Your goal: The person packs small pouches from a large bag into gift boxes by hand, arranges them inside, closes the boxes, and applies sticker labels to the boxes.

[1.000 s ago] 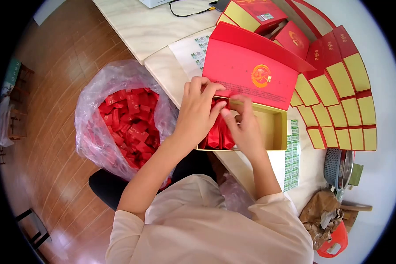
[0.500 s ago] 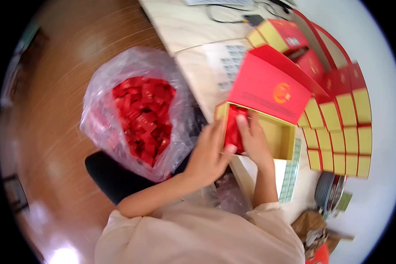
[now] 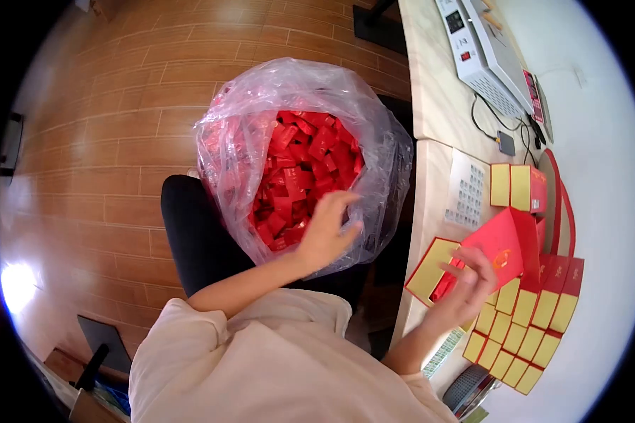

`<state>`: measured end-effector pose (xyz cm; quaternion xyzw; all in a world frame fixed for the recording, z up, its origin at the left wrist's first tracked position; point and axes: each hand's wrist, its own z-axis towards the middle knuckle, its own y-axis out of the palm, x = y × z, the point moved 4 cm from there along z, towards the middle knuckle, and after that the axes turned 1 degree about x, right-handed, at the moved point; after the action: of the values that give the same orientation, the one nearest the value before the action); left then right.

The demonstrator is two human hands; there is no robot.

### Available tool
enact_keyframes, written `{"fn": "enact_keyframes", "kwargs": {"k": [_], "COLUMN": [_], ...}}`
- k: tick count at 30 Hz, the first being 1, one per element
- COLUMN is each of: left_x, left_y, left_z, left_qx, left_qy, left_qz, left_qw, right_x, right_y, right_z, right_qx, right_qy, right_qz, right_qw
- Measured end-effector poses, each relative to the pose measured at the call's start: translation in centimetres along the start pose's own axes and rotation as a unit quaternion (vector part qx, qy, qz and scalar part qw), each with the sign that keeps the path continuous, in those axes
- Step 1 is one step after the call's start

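My left hand [image 3: 329, 231] is over the near right part of a clear plastic bag [image 3: 229, 158], its fingers apart and nothing in them. Inside the bag lie many small red packets [image 3: 298, 176]. On the table, a red and yellow box [image 3: 430, 271] stands with its red lid [image 3: 497, 243] raised. My right hand [image 3: 469, 280] hovers over this box with its fingers spread and slightly curled, holding nothing. Some red packets [image 3: 446, 284] show inside the box beside that hand; the rest of the interior is hidden behind it.
Stacked red and yellow boxes [image 3: 518, 335] line the wall on the right. A sheet of stickers [image 3: 467, 192] lies on the table [image 3: 430, 169]. Further back are a white machine [image 3: 483, 60] and black cables. A blue-grey basket [image 3: 466, 386] is at the lower right.
My left hand has left the box and moved left to the bag. My right hand has lifted off the packets and opened. The view has turned, bringing the bag toward the middle.
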<state>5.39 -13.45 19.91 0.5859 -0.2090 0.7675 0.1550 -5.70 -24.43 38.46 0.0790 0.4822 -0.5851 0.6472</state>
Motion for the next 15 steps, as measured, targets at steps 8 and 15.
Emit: {"fn": "enact_keyframes", "kwargs": {"k": [8, 15], "left_x": [-13.2, -18.5], "left_y": [-11.2, -15.0], "left_z": [0.7, 3.9], "left_qx": [0.205, 0.206], "left_qy": [-0.157, -0.212], "left_qz": [0.283, 0.388], "left_qw": [0.924, 0.873], "right_x": [15.8, 27.4], "right_y": [24.5, 30.8], "right_z": [-3.8, 0.0], "right_qx": [-0.263, -0.226], "right_qy": [-0.01, 0.103], "right_qz": [-0.205, -0.406], "right_qw": [0.943, 0.88]}}
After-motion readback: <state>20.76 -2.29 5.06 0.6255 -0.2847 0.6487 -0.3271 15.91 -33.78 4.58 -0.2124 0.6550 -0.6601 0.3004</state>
